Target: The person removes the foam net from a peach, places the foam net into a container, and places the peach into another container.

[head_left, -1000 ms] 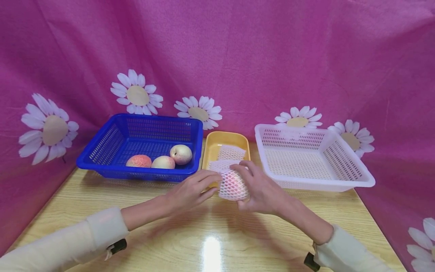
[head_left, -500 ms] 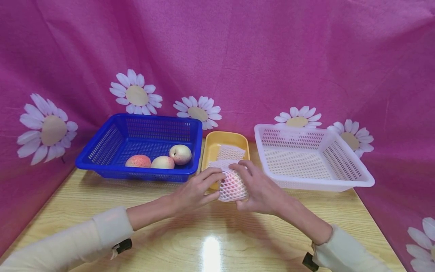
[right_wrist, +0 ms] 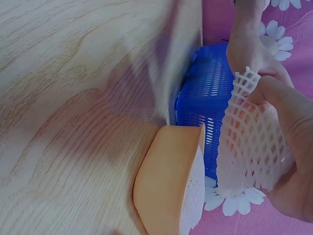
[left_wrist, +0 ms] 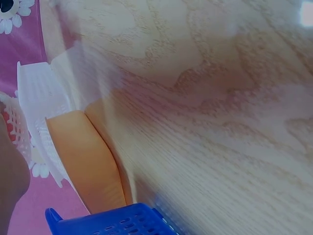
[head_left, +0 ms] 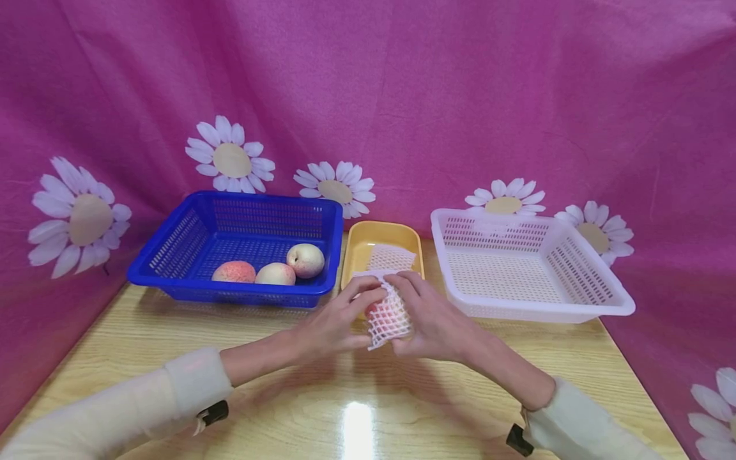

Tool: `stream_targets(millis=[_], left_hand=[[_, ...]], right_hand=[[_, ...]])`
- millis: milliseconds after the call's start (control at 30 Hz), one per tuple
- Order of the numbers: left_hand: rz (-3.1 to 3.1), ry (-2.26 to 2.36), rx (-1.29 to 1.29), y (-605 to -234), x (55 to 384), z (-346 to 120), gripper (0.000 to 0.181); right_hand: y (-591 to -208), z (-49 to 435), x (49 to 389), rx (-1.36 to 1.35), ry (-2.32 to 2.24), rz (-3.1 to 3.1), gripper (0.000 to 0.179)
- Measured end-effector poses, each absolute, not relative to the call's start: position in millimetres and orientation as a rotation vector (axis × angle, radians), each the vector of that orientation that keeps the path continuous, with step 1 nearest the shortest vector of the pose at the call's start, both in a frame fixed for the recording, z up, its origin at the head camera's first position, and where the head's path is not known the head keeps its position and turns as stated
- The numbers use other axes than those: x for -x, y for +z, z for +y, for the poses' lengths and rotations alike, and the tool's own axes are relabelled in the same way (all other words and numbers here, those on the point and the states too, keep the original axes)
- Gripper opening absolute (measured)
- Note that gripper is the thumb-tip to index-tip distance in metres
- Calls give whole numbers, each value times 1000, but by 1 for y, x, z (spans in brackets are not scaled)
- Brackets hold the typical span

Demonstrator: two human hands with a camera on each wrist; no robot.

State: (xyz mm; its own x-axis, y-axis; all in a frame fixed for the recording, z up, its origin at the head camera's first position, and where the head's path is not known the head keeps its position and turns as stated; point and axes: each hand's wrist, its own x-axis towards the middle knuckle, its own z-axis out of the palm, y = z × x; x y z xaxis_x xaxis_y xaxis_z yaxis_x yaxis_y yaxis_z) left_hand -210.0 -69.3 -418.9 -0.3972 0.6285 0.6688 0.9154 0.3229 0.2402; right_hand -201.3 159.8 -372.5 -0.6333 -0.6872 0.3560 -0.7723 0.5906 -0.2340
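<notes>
In front of the yellow tray (head_left: 384,231), a reddish peach (head_left: 375,312) sits partly inside a white foam fruit net (head_left: 393,322). My right hand (head_left: 437,319) grips the netted peach from the right. From the left, my left hand (head_left: 336,319) holds its near side, fingers over the top and thumb low on the net's edge. The right wrist view shows the net (right_wrist: 249,142) stretched over the fruit, its narrow edge beside the thumb. Only part of the left hand (left_wrist: 11,181) shows at the border of the left wrist view.
A blue basket (head_left: 270,203) on the left holds three peaches (head_left: 276,275). More foam nets (head_left: 391,257) lie in the yellow tray. On the right stands a white basket (head_left: 535,310). A pink flowered cloth (head_left: 397,115) hangs behind the wooden table (head_left: 287,415).
My left hand has shifted right and now holds the peach and net more closely. The net's lower edge has been pulled down and leftward, and peach skin shows at the upper left.
</notes>
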Motion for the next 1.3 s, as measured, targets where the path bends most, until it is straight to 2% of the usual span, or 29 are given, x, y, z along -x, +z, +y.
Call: stream_targets(millis=[600,733,967,1300], left_hand=[[-2157,-881,1299,-417,212,-76,78],[-2161,-887,1266,-417,214,-81,74],[-2160,-886,1205,-410,218,-88,72],[-2120,-848,1192,-404,223,-95,74]], right_hand=[[-367,164,208,-1247,638,-2698,88],[-360,170,212,-1238,650,-2749,77],[-356,179,223,-1292,584,-2698,46],[-356,178,237,-1245,515,-2662,46]])
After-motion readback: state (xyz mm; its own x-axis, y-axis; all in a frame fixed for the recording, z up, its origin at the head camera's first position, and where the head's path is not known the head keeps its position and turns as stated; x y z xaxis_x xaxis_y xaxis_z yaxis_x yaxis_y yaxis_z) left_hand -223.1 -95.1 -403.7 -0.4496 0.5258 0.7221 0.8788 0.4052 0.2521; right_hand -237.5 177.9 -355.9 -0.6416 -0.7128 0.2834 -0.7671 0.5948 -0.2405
